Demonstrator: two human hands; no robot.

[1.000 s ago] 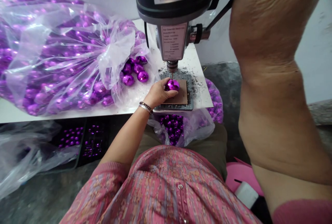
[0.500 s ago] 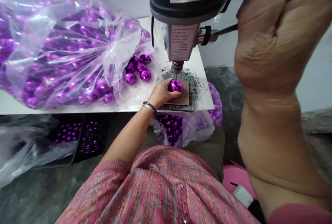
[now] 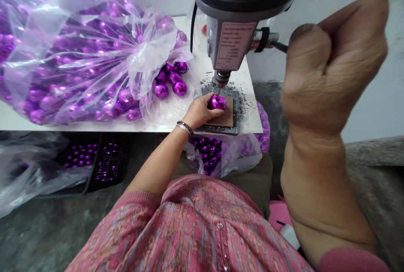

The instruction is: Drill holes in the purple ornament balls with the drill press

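My left hand (image 3: 202,111) pinches a shiny purple faceted ball (image 3: 218,102) on a brown board (image 3: 227,117). The board lies on the grey base (image 3: 236,125) of a bench drill press (image 3: 231,40). Its thin bit (image 3: 219,91) points down at the top of the ball; whether the tip has entered it I cannot tell. At the upper right my right hand (image 3: 331,66) is closed around the end of the drill's feed lever (image 3: 279,46), and the fingers hide that end.
Left of the drill, a big clear plastic bag (image 3: 78,53) of purple balls covers much of the white table (image 3: 126,127). Several loose balls (image 3: 174,78) lie at its mouth. Below the table edge are another bag of balls (image 3: 208,154) and black crates (image 3: 109,162). Dark shavings surround the base.
My right hand has come down and a little inward with the lever. The drill and table appear shifted slightly in view. My left hand still holds the ball under the bit.
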